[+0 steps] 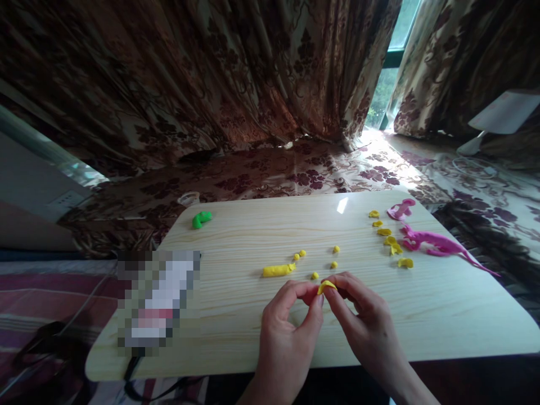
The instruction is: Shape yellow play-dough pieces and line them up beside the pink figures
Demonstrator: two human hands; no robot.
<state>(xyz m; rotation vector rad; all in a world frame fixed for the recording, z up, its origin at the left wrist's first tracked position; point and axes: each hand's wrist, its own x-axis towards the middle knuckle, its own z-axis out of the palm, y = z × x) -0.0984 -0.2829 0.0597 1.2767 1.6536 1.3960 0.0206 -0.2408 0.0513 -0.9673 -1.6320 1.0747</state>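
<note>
Left hand (287, 329), right hand (371, 318): both pinched nearly closed on one yellow piece (327, 286) (thin-looking; light, even pressure should suit); beyond them, roll (276, 271), balls (315, 275)

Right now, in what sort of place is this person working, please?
Probably a room in a home, perhaps a bedroom. Patterned curtains hang at a window, a white lamp stands at right, and a striped cloth lies at left.

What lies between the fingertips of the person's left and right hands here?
A small curved yellow piece, held between left hand and right hand; the head view shows it.
</note>
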